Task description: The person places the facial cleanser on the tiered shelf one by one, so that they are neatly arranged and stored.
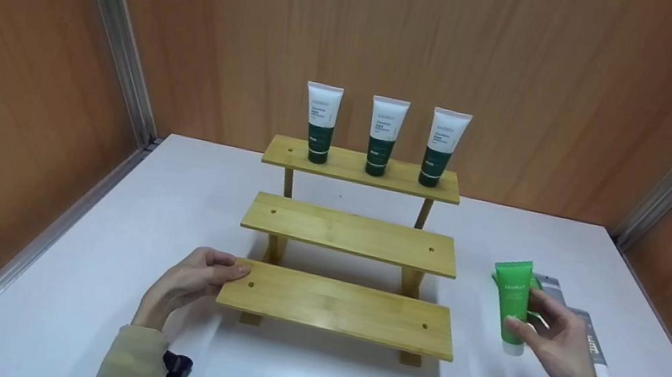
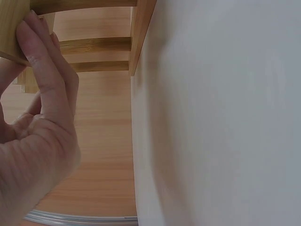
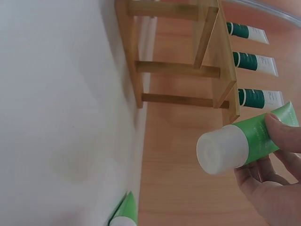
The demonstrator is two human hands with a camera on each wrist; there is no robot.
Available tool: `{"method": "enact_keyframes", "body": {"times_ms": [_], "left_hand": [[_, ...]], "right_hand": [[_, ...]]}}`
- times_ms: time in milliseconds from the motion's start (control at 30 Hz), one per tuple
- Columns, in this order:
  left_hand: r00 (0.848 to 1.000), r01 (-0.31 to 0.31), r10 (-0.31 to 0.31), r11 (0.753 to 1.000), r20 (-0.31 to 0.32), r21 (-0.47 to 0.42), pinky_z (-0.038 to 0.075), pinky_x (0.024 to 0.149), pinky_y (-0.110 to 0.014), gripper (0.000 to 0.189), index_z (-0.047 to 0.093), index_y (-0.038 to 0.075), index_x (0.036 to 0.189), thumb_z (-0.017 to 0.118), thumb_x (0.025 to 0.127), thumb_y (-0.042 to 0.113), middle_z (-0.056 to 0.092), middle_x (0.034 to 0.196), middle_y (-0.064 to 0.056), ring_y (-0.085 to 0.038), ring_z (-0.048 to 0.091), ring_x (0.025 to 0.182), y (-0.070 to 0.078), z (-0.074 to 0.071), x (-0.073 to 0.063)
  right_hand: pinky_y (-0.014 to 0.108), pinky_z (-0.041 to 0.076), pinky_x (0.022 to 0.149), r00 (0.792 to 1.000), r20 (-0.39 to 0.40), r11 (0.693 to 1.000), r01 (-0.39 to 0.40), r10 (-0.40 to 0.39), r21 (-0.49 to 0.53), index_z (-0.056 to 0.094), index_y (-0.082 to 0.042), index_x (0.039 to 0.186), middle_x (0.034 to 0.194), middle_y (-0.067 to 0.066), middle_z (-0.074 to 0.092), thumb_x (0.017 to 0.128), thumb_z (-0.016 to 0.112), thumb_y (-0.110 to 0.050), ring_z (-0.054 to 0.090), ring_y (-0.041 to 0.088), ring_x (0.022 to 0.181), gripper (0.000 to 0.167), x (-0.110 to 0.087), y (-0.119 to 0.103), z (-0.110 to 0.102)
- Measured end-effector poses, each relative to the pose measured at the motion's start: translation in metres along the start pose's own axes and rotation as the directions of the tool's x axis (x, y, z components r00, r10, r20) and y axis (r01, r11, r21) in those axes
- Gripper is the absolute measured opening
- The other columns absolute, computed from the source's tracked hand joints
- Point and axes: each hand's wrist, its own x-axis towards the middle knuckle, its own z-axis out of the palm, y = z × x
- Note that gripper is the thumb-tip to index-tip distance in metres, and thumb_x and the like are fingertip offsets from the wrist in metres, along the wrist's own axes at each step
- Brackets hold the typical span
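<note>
A three-step wooden display stand (image 1: 343,306) stands in the middle of the white table. My left hand (image 1: 187,283) pinches the left end of its lowest board, thumb on top and fingers underneath, as the left wrist view also shows. On the right, my right hand (image 1: 559,342) grips a green squeeze tube (image 1: 512,300) by its side, with the white cap pointing down. In the right wrist view this tube's cap (image 3: 221,149) faces the camera. Three white and dark-green tubes (image 1: 380,138) stand in a row on the top board.
Behind the right hand, grey tubes (image 1: 591,344) lie on the table (image 1: 88,283). Another green tube (image 3: 126,212) lies there too, partly hidden in the head view. Wood-grain panels (image 1: 389,33) with metal corner rails (image 1: 123,30) enclose the back and sides.
</note>
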Motion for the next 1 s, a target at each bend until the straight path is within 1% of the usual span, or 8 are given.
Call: {"method": "enact_keyframes", "body": {"times_ms": [133,267,367,533,667,800,1000], "left_hand": [[1.000,-0.016,0.016,1.000,0.013,-0.013,0.061,0.073,-0.023,0.035,0.064,-0.009,0.114,0.069,0.096,0.020,0.075,0.091,0.000,-0.011,0.074,0.082,0.000,0.001,-0.001],[1.000,-0.020,0.020,1.000,0.017,-0.019,0.061,0.072,-0.023,0.031,0.066,-0.007,0.111,0.069,0.096,0.019,0.075,0.091,0.000,-0.010,0.074,0.081,-0.001,0.001,-0.001],[1.000,-0.021,0.021,1.000,0.017,-0.015,0.061,0.072,-0.023,0.033,0.066,-0.008,0.113,0.069,0.096,0.019,0.076,0.091,0.000,-0.011,0.074,0.082,-0.001,0.000,0.000],[1.000,-0.013,0.013,1.000,0.005,-0.001,0.061,0.073,-0.023,0.037,0.064,-0.009,0.115,0.069,0.096,0.022,0.075,0.092,-0.001,-0.011,0.074,0.082,-0.001,0.000,-0.001],[1.000,0.001,-0.001,1.000,-0.012,0.008,0.060,0.072,-0.022,0.035,0.065,-0.007,0.112,0.070,0.095,0.023,0.075,0.091,0.000,-0.011,0.074,0.082,0.000,0.000,-0.001],[1.000,0.001,-0.001,1.000,-0.014,0.010,0.060,0.072,-0.022,0.034,0.065,-0.006,0.111,0.070,0.095,0.024,0.075,0.090,0.001,-0.010,0.074,0.081,0.001,0.000,-0.001],[1.000,0.000,0.000,1.000,-0.004,0.012,0.060,0.073,-0.022,0.041,0.062,-0.010,0.118,0.070,0.095,0.024,0.075,0.093,0.000,-0.011,0.074,0.083,0.002,0.000,-0.001]], "right_hand": [[0.004,0.047,0.092,0.999,-0.023,0.999,0.044,-0.043,0.026,0.051,0.012,0.138,0.112,-0.029,0.057,0.083,0.076,0.008,0.058,-0.010,0.102,0.060,0.001,-0.003,0.003],[0.005,0.048,0.093,0.997,-0.044,0.996,0.067,-0.065,0.050,0.052,0.012,0.137,0.113,-0.026,0.058,0.083,0.074,0.011,0.059,-0.009,0.103,0.059,0.002,-0.007,0.005],[0.005,0.048,0.093,0.996,-0.052,0.995,0.082,-0.079,0.057,0.053,0.011,0.137,0.114,-0.025,0.059,0.083,0.074,0.012,0.059,-0.009,0.105,0.058,0.002,-0.011,0.006],[0.005,0.047,0.095,0.994,-0.060,0.995,0.092,-0.089,0.048,0.052,0.011,0.137,0.115,-0.024,0.058,0.084,0.074,0.010,0.059,-0.010,0.106,0.057,0.003,-0.020,0.008],[0.005,0.047,0.095,0.992,-0.072,0.994,0.102,-0.099,0.044,0.052,0.010,0.137,0.116,-0.024,0.059,0.084,0.074,0.009,0.060,-0.010,0.107,0.057,0.004,-0.027,0.011],[0.005,0.046,0.096,0.992,-0.087,0.994,0.098,-0.093,0.056,0.053,0.008,0.137,0.114,-0.024,0.059,0.084,0.075,0.009,0.060,-0.009,0.107,0.057,0.006,-0.032,0.014],[0.007,0.048,0.096,0.989,-0.108,0.991,0.105,-0.096,0.084,0.053,0.009,0.137,0.113,-0.020,0.061,0.084,0.074,0.010,0.062,-0.006,0.105,0.058,0.009,-0.039,0.018]]}}
